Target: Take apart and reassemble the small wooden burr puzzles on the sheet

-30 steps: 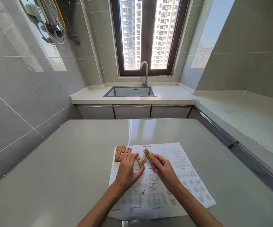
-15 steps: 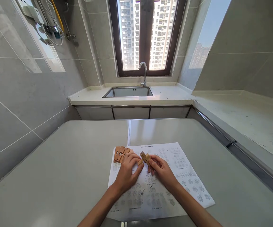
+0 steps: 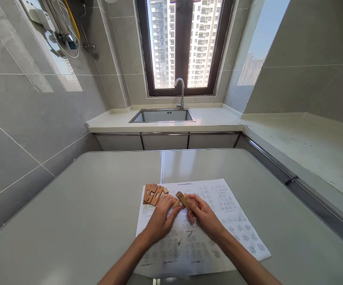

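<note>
My left hand (image 3: pixel 163 213) is closed, its thumb and fingertips pinching a small light wooden puzzle piece (image 3: pixel 176 204). Just to the right, my right hand (image 3: pixel 200 209) grips wooden puzzle pieces (image 3: pixel 182 198) that sit against each other, the upper one a notched bar with a dark mark on its end. The fingers partly hide how these pieces fit. Both hands are over a printed sheet (image 3: pixel 201 253) with rows of small diagrams. Beyond my left hand, several brown notched wooden pieces (image 3: pixel 152 194) lie side by side on the sheet's upper left corner.
The sheet lies on a pale glossy table (image 3: pixel 79 221) with a seam down its middle. Past the table's far edge are a counter (image 3: pixel 216 118), a sink (image 3: pixel 167 111) and a faucet (image 3: pixel 182 93) below a window. Another counter (image 3: pixel 305 138) runs along the right.
The bar in my right hand has tilted and turned slightly. My left hand has shifted a little down and left, showing more of the loose pieces behind it.
</note>
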Motion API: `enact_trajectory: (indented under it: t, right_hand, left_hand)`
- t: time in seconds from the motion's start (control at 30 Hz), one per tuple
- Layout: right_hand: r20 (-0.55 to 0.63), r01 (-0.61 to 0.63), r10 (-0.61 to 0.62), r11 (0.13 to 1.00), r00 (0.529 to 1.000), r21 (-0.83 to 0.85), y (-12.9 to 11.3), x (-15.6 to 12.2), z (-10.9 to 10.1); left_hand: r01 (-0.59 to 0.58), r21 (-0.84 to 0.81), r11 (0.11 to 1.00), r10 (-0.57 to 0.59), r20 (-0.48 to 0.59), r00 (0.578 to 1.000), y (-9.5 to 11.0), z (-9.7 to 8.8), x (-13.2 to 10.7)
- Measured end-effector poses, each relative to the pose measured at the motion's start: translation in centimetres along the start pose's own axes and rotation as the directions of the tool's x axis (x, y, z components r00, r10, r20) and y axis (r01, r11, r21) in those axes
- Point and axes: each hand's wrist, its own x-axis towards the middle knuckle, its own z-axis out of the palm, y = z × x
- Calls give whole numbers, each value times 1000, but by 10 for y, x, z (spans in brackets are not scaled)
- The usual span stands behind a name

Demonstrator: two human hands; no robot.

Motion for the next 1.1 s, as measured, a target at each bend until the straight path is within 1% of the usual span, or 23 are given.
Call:
enact_trajectory:
  t: [0.1, 0.27, 0.33, 0.43, 0.53, 0.63, 0.8, 0.9, 1.1]
  right_hand:
    - [44, -65, 61, 993, 997, 98, 3, 0, 0]
    - [77, -128, 111, 957, 991, 260, 2, -1, 4]
    - [135, -189, 154, 933, 979, 305, -2, -2, 3]
    - [224, -267, 196, 897, 955, 352, -9, -4, -1]
    - [273, -313, 218, 872, 937, 377, -12, -5, -2]
    - [293, -331, 224, 857, 929, 395, -13, -5, -1]
    - [333, -365, 230, 826, 914, 430, -9, -4, -3]
    - [333, -383, 246, 806, 910, 452, -7, -2, -6]
    - [333, -421, 298, 812, 895, 405, -7, 0, -12]
  left_hand:
    - [-2, 6, 1000, 2, 0, 1000, 0, -1, 1]
    - [-3, 9, 1000, 3, -16, 1000, -3, -1, 1]
    - [-4, 2, 1000, 5, -26, 1000, -3, 0, 1]
    - [-15, -26, 1000, 15, -5, 1000, -3, 2, 1]
    - [-1, -41, 999, 1, 1, 1000, -3, 2, 1]
    - [9, -37, 999, -10, -16, 1000, -3, 2, 1]
    - [-17, -26, 1000, 16, -29, 999, -3, 3, 0]
    - [-36, 11, 999, 36, -25, 999, -3, 3, -1]
    - [-74, 109, 991, 79, -37, 996, -4, 3, -2]
